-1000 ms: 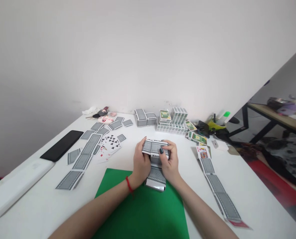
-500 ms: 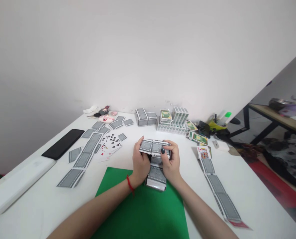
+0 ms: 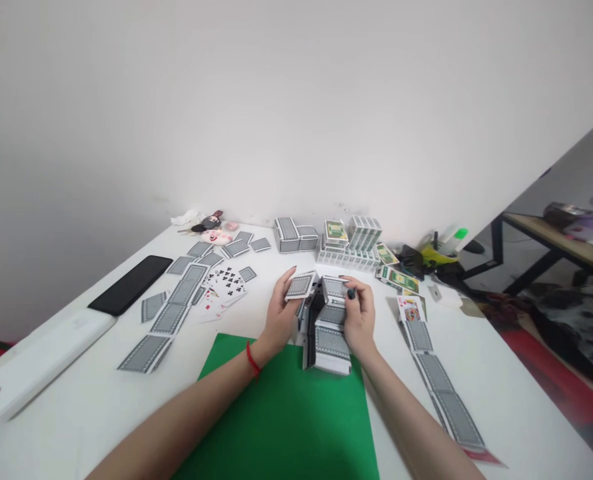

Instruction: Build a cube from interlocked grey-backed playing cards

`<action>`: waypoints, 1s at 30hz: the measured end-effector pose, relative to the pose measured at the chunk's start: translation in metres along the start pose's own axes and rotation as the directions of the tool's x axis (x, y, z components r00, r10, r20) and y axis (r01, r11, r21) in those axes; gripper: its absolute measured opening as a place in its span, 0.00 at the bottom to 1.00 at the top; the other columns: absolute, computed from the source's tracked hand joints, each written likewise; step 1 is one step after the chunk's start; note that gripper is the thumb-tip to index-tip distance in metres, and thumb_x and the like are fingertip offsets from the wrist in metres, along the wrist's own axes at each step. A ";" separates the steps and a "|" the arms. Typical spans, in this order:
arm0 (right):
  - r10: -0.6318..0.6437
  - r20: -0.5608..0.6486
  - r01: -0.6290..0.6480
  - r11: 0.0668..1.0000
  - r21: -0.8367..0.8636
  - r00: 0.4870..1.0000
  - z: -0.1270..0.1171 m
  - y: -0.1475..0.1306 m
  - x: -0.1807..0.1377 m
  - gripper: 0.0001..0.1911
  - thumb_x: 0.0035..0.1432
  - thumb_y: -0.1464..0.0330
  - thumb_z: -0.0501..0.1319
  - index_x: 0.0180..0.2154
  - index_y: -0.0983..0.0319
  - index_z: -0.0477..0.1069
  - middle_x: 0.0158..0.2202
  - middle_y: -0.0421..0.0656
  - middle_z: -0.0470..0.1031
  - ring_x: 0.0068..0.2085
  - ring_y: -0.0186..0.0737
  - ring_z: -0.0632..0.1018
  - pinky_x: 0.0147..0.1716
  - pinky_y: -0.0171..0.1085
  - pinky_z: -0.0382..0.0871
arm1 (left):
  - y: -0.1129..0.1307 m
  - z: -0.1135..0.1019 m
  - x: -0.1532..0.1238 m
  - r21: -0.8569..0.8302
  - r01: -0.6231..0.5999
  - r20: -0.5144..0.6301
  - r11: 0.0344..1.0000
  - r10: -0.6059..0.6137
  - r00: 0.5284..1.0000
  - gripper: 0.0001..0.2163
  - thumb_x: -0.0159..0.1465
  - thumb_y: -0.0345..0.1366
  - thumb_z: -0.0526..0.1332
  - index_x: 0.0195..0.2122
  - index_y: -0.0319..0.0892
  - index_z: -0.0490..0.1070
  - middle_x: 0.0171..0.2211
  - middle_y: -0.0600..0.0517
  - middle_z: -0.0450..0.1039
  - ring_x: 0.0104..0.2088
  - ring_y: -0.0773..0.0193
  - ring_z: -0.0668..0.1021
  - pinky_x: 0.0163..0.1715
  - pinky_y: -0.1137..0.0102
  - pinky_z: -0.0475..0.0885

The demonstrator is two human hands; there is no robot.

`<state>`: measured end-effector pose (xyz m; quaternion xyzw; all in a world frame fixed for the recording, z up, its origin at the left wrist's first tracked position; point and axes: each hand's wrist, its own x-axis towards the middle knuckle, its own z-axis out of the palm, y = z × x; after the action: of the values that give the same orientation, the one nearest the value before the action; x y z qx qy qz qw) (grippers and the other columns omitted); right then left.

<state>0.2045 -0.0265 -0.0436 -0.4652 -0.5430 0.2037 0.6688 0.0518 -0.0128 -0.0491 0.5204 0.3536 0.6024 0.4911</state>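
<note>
My left hand, with a red string at the wrist, is closed around a grey-backed playing card. It cannot be told whether other cards lie behind that one. My right hand grips a folded structure of playing cards with the same grey backs, its thumb lying on the upper section. A dark gap runs between the left card and this structure, and whether they join below is hidden. Both hands are above the far edge of a green sheet.
Loose playing cards and card strips lie left, near a black phone and a white bar-shaped device. Card blocks and stacked card boxes stand by the wall. Another card strip lies right.
My hands have moved apart. The left card has tilted and separated from the right-hand structure at the top, opening a dark gap. The structure has shifted right with my right hand.
</note>
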 end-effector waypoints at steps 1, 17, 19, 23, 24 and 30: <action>0.018 -0.001 -0.018 1.000 0.004 1.000 -0.001 0.000 0.001 0.11 0.57 0.60 0.54 0.38 0.60 0.64 0.43 0.46 0.70 0.47 0.44 0.70 0.49 0.46 0.60 | 0.002 0.000 0.001 -0.038 -0.002 0.040 0.999 0.004 0.999 0.24 0.59 0.34 0.55 0.58 0.44 0.56 0.54 0.46 0.65 0.54 0.56 0.69 0.53 0.62 0.65; 0.152 0.118 -0.160 0.985 0.062 0.981 -0.005 -0.007 0.015 0.14 0.57 0.56 0.53 0.33 0.59 0.68 0.39 0.43 0.75 0.46 0.43 0.72 0.48 0.42 0.61 | 0.065 -0.011 0.019 0.263 -0.586 0.603 0.767 0.343 0.720 0.23 0.51 0.21 0.50 0.46 0.44 0.70 0.48 0.48 0.71 0.52 0.58 0.69 0.53 0.58 0.64; 0.160 0.130 -0.171 0.982 0.077 0.978 -0.005 -0.007 0.015 0.15 0.56 0.55 0.53 0.33 0.59 0.68 0.40 0.43 0.75 0.46 0.44 0.72 0.48 0.43 0.62 | 0.073 -0.019 0.023 0.271 -0.618 0.709 0.738 0.281 0.647 0.21 0.51 0.23 0.51 0.45 0.44 0.70 0.47 0.47 0.69 0.51 0.56 0.68 0.53 0.56 0.63; 0.169 0.145 -0.185 0.977 0.102 0.975 -0.005 -0.006 0.016 0.15 0.56 0.54 0.53 0.34 0.59 0.68 0.40 0.43 0.75 0.45 0.44 0.73 0.48 0.43 0.62 | 0.087 -0.031 0.028 0.359 -0.627 0.803 0.692 0.113 0.586 0.24 0.48 0.26 0.55 0.48 0.43 0.66 0.49 0.45 0.62 0.52 0.51 0.64 0.54 0.54 0.62; 0.174 0.145 -0.189 0.977 0.101 0.974 -0.005 -0.006 0.017 0.16 0.56 0.54 0.53 0.34 0.59 0.68 0.40 0.43 0.75 0.45 0.44 0.73 0.48 0.43 0.62 | 0.088 -0.032 0.029 0.374 -0.633 0.814 0.677 0.087 0.574 0.25 0.47 0.25 0.56 0.49 0.43 0.64 0.50 0.45 0.60 0.53 0.50 0.63 0.54 0.54 0.61; 0.209 0.114 -0.218 0.973 0.070 0.971 -0.007 -0.002 0.019 0.19 0.56 0.52 0.52 0.34 0.59 0.68 0.39 0.43 0.75 0.44 0.43 0.73 0.47 0.42 0.63 | 0.077 -0.029 0.027 0.411 -0.714 0.831 0.566 0.089 0.549 0.26 0.46 0.19 0.51 0.47 0.43 0.62 0.52 0.45 0.62 0.54 0.55 0.64 0.53 0.59 0.64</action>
<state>0.2161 -0.0157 -0.0317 -0.4817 -0.5157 0.3212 0.6316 0.0072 -0.0047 0.0247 0.9336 0.1845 0.2540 0.1729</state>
